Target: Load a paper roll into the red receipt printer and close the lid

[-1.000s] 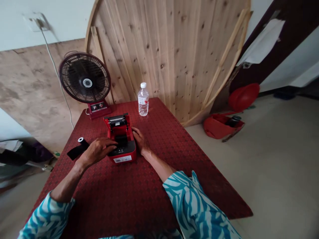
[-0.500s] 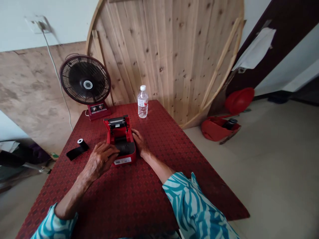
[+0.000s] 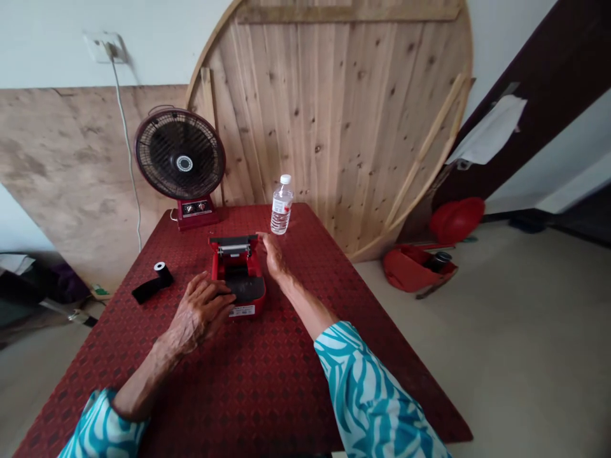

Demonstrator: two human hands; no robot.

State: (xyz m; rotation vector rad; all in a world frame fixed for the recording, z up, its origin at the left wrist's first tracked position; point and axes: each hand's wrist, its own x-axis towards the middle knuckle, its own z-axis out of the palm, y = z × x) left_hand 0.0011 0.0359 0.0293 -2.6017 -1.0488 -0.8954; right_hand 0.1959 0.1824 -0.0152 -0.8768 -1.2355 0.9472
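Note:
A small red printer [image 3: 260,305] with a dark grey top stands on the table, its lid [image 3: 233,245] raised and a roller bar showing inside. My left hand [image 3: 203,308] lies over the printer's front left edge, fingers bent together against it. At the lid's right end my right hand [image 3: 272,254] grips with its fingertips; part of the grip is hidden. A white label [image 3: 242,311] is on the printer's front. To the left lies a roll of black strip [image 3: 163,273] with a white core, its loose end stretched out on the tabletop.
The table [image 3: 286,381] has a red patterned cover. A clear water bottle [image 3: 280,210] and a dark red fan [image 3: 184,162] stand at its back. Behind leans a large round wooden board [image 3: 334,127]. On the floor at right are a red container [image 3: 405,270] and a red basin [image 3: 456,219].
My right hand has moved from the printer's right side up to the lid, which has tipped forward a little. My left hand stays at the front left edge. The view has shifted slightly.

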